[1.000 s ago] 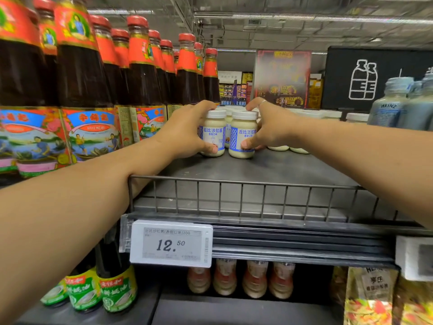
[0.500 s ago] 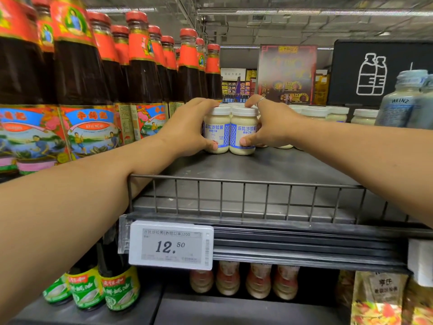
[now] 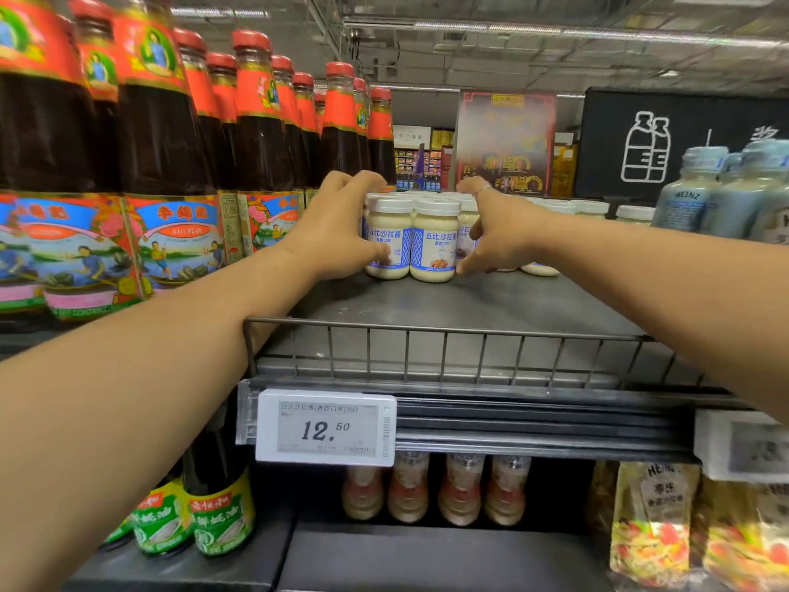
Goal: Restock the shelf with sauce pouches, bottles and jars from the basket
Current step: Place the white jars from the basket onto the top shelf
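Jars (image 3: 412, 241) stand upright, side by side, midway back on the shelf (image 3: 491, 305), well behind its front rail. We hold them between us: left hand (image 3: 337, 232) curled round one, right hand (image 3: 497, 232) pinching the other, both equally near.

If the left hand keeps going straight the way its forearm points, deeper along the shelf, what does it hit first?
Probably more white-lidded jars. The left hand already grips the front-left jar, and further lids show right behind that pair. Past them the way looks open toward the far aisle, though depth is hard to judge.
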Demonstrator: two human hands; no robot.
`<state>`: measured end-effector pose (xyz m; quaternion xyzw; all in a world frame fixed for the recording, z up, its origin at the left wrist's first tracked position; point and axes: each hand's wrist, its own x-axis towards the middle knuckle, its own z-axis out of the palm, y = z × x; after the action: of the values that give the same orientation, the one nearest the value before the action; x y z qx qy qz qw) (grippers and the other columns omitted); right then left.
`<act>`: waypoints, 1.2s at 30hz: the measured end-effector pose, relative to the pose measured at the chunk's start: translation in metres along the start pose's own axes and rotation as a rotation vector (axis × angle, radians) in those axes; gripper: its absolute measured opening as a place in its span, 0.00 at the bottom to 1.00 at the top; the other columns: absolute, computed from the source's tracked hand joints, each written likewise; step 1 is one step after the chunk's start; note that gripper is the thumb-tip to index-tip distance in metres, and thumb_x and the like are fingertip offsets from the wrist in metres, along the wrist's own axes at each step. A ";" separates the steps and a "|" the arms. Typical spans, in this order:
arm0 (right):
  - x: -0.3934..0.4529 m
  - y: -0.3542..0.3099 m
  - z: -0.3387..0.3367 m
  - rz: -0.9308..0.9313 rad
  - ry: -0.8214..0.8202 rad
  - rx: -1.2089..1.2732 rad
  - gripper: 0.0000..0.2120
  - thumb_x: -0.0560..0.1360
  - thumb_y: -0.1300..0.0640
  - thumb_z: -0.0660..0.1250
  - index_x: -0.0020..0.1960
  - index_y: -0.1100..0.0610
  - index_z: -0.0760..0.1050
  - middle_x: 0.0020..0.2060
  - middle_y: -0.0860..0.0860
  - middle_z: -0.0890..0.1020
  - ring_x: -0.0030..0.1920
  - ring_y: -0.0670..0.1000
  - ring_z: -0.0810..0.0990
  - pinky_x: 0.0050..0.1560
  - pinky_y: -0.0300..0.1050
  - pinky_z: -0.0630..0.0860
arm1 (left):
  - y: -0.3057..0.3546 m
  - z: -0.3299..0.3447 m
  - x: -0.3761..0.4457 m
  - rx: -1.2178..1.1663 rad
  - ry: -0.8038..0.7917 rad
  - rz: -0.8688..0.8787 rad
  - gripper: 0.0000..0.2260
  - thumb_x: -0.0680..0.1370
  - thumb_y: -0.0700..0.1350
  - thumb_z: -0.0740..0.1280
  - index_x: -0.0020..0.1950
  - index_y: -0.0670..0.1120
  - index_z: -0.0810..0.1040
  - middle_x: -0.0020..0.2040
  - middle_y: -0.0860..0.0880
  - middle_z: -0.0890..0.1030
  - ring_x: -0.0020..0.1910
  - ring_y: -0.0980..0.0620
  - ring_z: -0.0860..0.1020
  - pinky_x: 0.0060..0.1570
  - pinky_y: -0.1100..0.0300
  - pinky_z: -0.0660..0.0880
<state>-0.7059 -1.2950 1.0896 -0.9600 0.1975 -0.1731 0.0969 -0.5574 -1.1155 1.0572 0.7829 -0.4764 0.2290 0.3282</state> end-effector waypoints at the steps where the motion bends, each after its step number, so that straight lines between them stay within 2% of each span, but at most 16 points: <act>1: -0.005 -0.001 -0.006 0.028 0.012 -0.045 0.51 0.66 0.55 0.82 0.78 0.49 0.52 0.54 0.55 0.79 0.44 0.55 0.83 0.47 0.53 0.83 | 0.003 -0.003 -0.001 -0.023 0.035 -0.017 0.31 0.69 0.45 0.79 0.70 0.51 0.71 0.61 0.48 0.70 0.53 0.50 0.75 0.54 0.60 0.70; 3: -0.017 -0.003 -0.019 0.082 0.001 -0.041 0.45 0.68 0.55 0.80 0.77 0.50 0.57 0.53 0.56 0.81 0.43 0.56 0.85 0.49 0.55 0.84 | 0.009 -0.011 -0.003 -0.101 0.081 -0.051 0.22 0.71 0.43 0.76 0.63 0.50 0.76 0.57 0.47 0.77 0.50 0.50 0.79 0.52 0.58 0.76; 6: -0.040 -0.006 -0.037 0.107 -0.037 0.015 0.32 0.71 0.55 0.78 0.70 0.51 0.67 0.55 0.56 0.80 0.43 0.57 0.86 0.48 0.56 0.84 | 0.019 -0.022 -0.007 -0.342 0.033 -0.074 0.10 0.72 0.38 0.74 0.51 0.48 0.81 0.47 0.48 0.84 0.46 0.50 0.84 0.52 0.53 0.82; 9: -0.069 -0.008 -0.050 0.134 0.004 0.057 0.17 0.72 0.55 0.77 0.58 0.53 0.76 0.51 0.56 0.84 0.44 0.58 0.87 0.48 0.57 0.85 | 0.027 -0.035 -0.011 -0.640 -0.061 -0.120 0.07 0.75 0.35 0.72 0.50 0.44 0.82 0.43 0.46 0.85 0.43 0.52 0.85 0.49 0.49 0.84; 12: -0.103 -0.008 -0.059 0.167 0.082 0.046 0.12 0.73 0.54 0.76 0.54 0.53 0.79 0.47 0.56 0.85 0.45 0.58 0.87 0.48 0.56 0.85 | 0.033 -0.047 -0.018 -0.709 -0.068 -0.099 0.05 0.77 0.38 0.73 0.51 0.45 0.82 0.42 0.48 0.85 0.43 0.52 0.86 0.50 0.52 0.84; 14: -0.123 -0.008 -0.063 0.168 0.129 0.006 0.10 0.73 0.52 0.75 0.52 0.51 0.80 0.46 0.52 0.86 0.43 0.54 0.86 0.46 0.50 0.84 | 0.037 -0.056 -0.028 -0.731 -0.057 -0.099 0.05 0.77 0.38 0.73 0.51 0.45 0.82 0.43 0.48 0.85 0.44 0.51 0.86 0.48 0.56 0.83; 17: -0.153 -0.007 -0.067 0.152 0.201 -0.013 0.08 0.73 0.49 0.74 0.50 0.49 0.81 0.44 0.46 0.85 0.42 0.46 0.83 0.40 0.39 0.76 | 0.040 -0.072 -0.053 -0.741 -0.069 -0.110 0.05 0.77 0.39 0.73 0.48 0.48 0.82 0.44 0.48 0.85 0.46 0.50 0.85 0.47 0.56 0.82; 20: -0.183 -0.006 -0.065 0.108 0.268 -0.017 0.08 0.74 0.45 0.73 0.50 0.46 0.80 0.42 0.42 0.81 0.43 0.40 0.79 0.38 0.37 0.72 | 0.043 -0.084 -0.086 -0.713 -0.043 -0.102 0.06 0.78 0.39 0.73 0.46 0.50 0.82 0.41 0.53 0.85 0.45 0.54 0.84 0.49 0.54 0.81; 24: -0.221 0.004 -0.049 0.008 0.409 0.065 0.09 0.74 0.46 0.72 0.52 0.47 0.80 0.45 0.44 0.83 0.47 0.45 0.82 0.50 0.43 0.78 | 0.053 -0.093 -0.131 -0.616 0.077 -0.080 0.06 0.78 0.40 0.73 0.47 0.52 0.82 0.45 0.51 0.84 0.47 0.54 0.81 0.49 0.58 0.81; 27: -0.254 0.016 -0.034 -0.086 0.569 0.150 0.11 0.74 0.49 0.71 0.56 0.48 0.80 0.50 0.43 0.83 0.50 0.40 0.79 0.55 0.41 0.75 | 0.064 -0.093 -0.165 -0.509 0.202 -0.061 0.05 0.77 0.42 0.73 0.48 0.52 0.82 0.45 0.55 0.84 0.46 0.60 0.81 0.51 0.63 0.78; 29: -0.279 0.026 -0.021 -0.150 0.621 0.221 0.12 0.74 0.52 0.71 0.58 0.48 0.79 0.52 0.43 0.82 0.54 0.41 0.79 0.60 0.43 0.76 | 0.073 -0.088 -0.191 -0.463 0.279 -0.065 0.06 0.77 0.43 0.73 0.49 0.54 0.81 0.46 0.59 0.85 0.48 0.63 0.81 0.52 0.67 0.77; 33: -0.328 0.051 0.016 -0.254 0.589 0.391 0.12 0.74 0.53 0.69 0.58 0.46 0.78 0.53 0.40 0.80 0.57 0.41 0.79 0.61 0.41 0.75 | 0.092 -0.066 -0.251 -0.393 0.413 -0.146 0.09 0.76 0.45 0.72 0.53 0.56 0.81 0.53 0.52 0.83 0.53 0.55 0.81 0.59 0.57 0.77; 36: -0.359 0.076 0.057 -0.238 0.475 0.446 0.13 0.73 0.50 0.68 0.58 0.44 0.76 0.53 0.37 0.79 0.58 0.40 0.78 0.60 0.39 0.75 | 0.101 -0.038 -0.305 -0.403 0.426 -0.269 0.10 0.75 0.44 0.72 0.52 0.59 0.80 0.51 0.55 0.83 0.54 0.56 0.81 0.58 0.60 0.77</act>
<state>-1.0209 -1.2088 0.9118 -0.8643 0.0587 -0.4409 0.2350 -0.7841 -0.9397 0.9083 0.6925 -0.3250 0.2434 0.5963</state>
